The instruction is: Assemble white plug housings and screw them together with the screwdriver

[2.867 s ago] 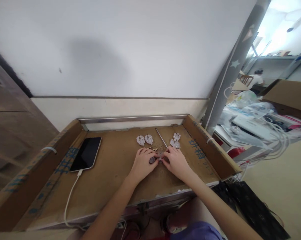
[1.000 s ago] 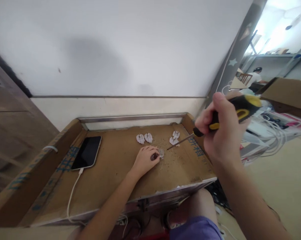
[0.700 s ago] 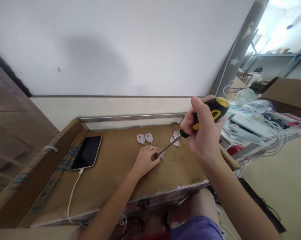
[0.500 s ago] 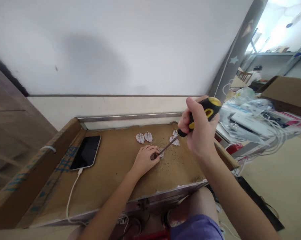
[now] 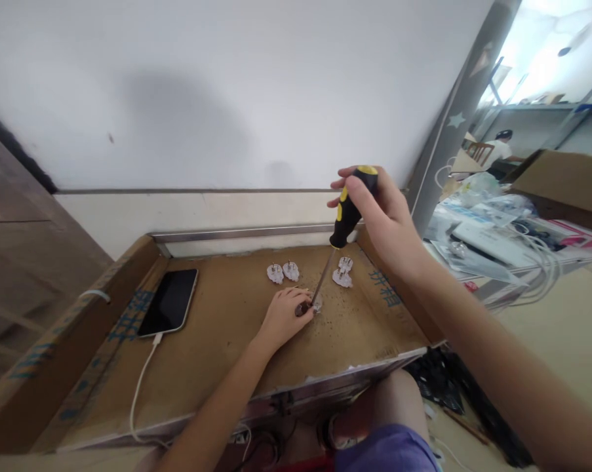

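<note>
Left fingers: curled, with thumb and forefinger apparently pinching the near side of a small clear piece; whether they also grip the dark patch inside the curl, I cannot tell.
Right fingers: thumb against the handle, the others loosely spread past its far side instead of wrapping it.
Clear piece: on the cardboard, just right of the left fingertips.
Screwdriver: steep, its top leaning right, tip down at the clear piece; too small to tell whether it sits in a screw.
Slip: a tip that is poorly seated, or pushed at a slant, could skid off and jab the left fingertips.
Spin: if the pinch is too light, the clear piece could twist along with the blade.
Wobble: so loose a hold on the handle might let the shaft tilt under pressure.
Dark specks: scattered around the work; any small part dropped there could be hard to spot.
Pronged pieces: near the shaft, so a wide swing could knock them.
</note>
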